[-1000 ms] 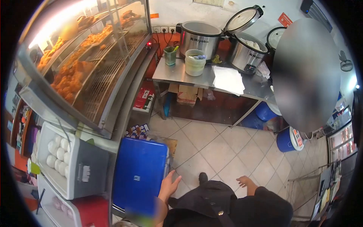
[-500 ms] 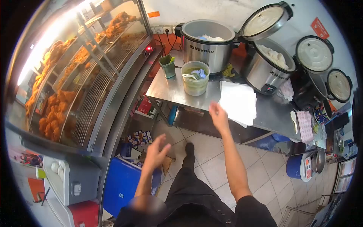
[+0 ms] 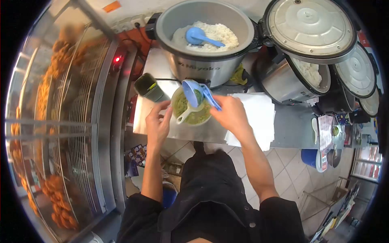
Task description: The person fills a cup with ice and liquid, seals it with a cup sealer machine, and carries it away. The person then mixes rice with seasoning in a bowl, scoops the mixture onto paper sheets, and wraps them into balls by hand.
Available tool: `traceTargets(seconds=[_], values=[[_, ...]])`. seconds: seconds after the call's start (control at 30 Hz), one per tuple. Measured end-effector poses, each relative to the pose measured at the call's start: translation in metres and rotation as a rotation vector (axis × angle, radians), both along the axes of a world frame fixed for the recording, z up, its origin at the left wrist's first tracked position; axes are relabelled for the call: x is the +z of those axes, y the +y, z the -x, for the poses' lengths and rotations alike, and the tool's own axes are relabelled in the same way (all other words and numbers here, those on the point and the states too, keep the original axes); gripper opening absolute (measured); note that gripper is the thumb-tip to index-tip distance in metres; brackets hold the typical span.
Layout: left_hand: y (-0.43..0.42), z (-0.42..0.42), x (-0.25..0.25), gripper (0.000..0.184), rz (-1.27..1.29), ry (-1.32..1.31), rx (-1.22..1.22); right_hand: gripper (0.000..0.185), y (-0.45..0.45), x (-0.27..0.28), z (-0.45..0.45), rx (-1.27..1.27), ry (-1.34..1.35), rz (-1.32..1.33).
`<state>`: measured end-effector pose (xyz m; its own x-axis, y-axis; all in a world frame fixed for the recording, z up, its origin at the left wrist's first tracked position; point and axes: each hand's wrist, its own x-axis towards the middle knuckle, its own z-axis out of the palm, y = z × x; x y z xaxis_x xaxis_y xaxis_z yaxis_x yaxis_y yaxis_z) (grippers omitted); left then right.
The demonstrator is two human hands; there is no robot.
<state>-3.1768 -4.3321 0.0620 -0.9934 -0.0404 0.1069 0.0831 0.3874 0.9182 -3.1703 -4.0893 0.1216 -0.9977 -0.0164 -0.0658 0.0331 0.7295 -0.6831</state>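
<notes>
My right hand (image 3: 229,113) grips the handle of a blue ladle (image 3: 191,94), its bowl tilted over a tub (image 3: 173,96) of green sauce. Green bits cling to the ladle. A white spoon (image 3: 184,115) rests in the sauce, its handle towards me. At the tub's left side is my left hand (image 3: 157,121), thumb and fingers apart, fingertips close to the rim; whether they touch it I cannot tell. Left of the tub stands a dark green container (image 3: 148,87) with something yellow-green inside. White paper sheets (image 3: 257,117) lie beside my right wrist.
Behind the tub, an open rice cooker (image 3: 202,67) holds rice (image 3: 219,31) and a blue rice scoop (image 3: 195,35). Another open rice cooker (image 3: 275,79) stands to the right. A glass display cabinet (image 3: 103,133) with fried food borders the left. The steel table's front edge (image 3: 194,135) faces me.
I have moved closer to the table. Both hands have come forward to the tub, and my right hand, which held nothing, now holds the blue ladle.
</notes>
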Motion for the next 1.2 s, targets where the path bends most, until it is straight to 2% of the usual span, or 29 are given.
traceTargets(seconds=[0.03, 0.1, 0.17, 0.27, 0.33, 0.37, 0.47, 0.5, 0.57, 0.63, 0.67, 0.73, 0.77, 0.8, 0.87, 0.93, 0.97, 1.0, 1.03, 1.07, 1.13, 1.2], values=[[-0.001, 0.005, -0.004, 0.024, -0.039, -0.059, -0.004, 0.033, 0.018, 0.008, -0.007, -0.005, -0.009, 0.133], [-0.005, 0.006, -0.011, 0.024, -0.014, -0.089, 0.027, 0.036, 0.061, -0.012, -0.024, -0.174, -0.153, 0.449], [0.002, -0.001, -0.013, 0.025, -0.02, -0.136, 0.09, 0.034, 0.125, -0.071, -0.026, -0.44, -0.223, 0.658], [0.004, -0.021, -0.011, 0.026, -0.025, -0.231, 0.172, 0.032, 0.166, -0.149, -0.01, -0.557, -0.183, 0.763], [0.009, -0.025, -0.016, 0.028, -0.009, -0.303, 0.206, 0.031, 0.174, -0.18, 0.009, -0.466, -0.236, 0.733], [0.007, -0.028, -0.024, 0.034, 0.017, -0.315, 0.181, 0.03, 0.176, -0.194, 0.012, -0.425, -0.269, 0.721], [0.017, -0.022, -0.023, 0.043, 0.053, -0.371, 0.271, 0.03, 0.178, -0.216, 0.027, -0.224, -0.414, 0.528], [0.016, -0.013, -0.018, 0.049, -0.087, -0.496, 0.339, 0.03, 0.178, -0.225, 0.029, -0.16, -0.433, 0.48], [0.011, 0.003, -0.017, 0.049, -0.155, -0.508, 0.346, 0.031, 0.177, -0.237, 0.027, -0.037, -0.461, 0.37], [0.009, 0.02, -0.018, 0.044, -0.197, -0.503, 0.299, 0.032, 0.157, -0.223, 0.033, -0.029, -0.431, 0.317], [0.005, 0.026, -0.026, 0.043, -0.121, -0.5, 0.237, 0.033, 0.15, -0.215, 0.034, -0.028, -0.413, 0.289], [-0.006, 0.032, -0.048, 0.042, 0.037, -0.496, 0.106, 0.033, 0.151, -0.205, 0.033, 0.177, -0.019, -0.22], [-0.006, 0.034, -0.037, 0.042, 0.145, -0.504, 0.083, 0.033, 0.142, -0.16, 0.045, 0.117, -0.08, 0.068], [-0.009, 0.032, -0.034, 0.043, 0.156, -0.498, 0.064, 0.033, 0.127, -0.091, 0.056, 0.054, -0.145, 0.357], [-0.018, 0.031, -0.029, 0.046, 0.185, -0.497, 0.008, 0.03, 0.095, 0.02, 0.09, 0.1, 0.045, 0.349], [-0.019, 0.049, 0.002, 0.047, 0.253, -0.484, -0.026, 0.028, 0.056, 0.082, 0.164, 0.094, 0.077, 0.033], [-0.02, 0.059, 0.018, 0.048, 0.279, -0.471, -0.047, 0.028, 0.04, 0.077, 0.212, 0.152, 0.114, -0.057], [-0.019, 0.072, 0.029, 0.052, 0.23, -0.382, -0.059, 0.028, 0.033, 0.037, 0.263, 0.261, 0.29, -0.263], [-0.018, 0.088, 0.039, 0.056, 0.174, -0.301, -0.067, 0.025, 0.023, 0.012, 0.302, 0.29, 0.061, -0.473], [-0.018, 0.105, 0.044, 0.06, 0.112, -0.215, -0.071, 0.024, 0.02, -0.023, 0.329, 0.358, 0.033, -0.613], [-0.015, 0.133, 0.047, 0.073, 0.157, -0.124, -0.094, 0.023, 0.021, -0.078, 0.349, 0.443, 0.02, -0.841], [-0.014, 0.16, 0.049, 0.085, 0.136, -0.067, -0.119, 0.023, 0.023, -0.099, 0.358, 0.477, 0.063, -1.018]])
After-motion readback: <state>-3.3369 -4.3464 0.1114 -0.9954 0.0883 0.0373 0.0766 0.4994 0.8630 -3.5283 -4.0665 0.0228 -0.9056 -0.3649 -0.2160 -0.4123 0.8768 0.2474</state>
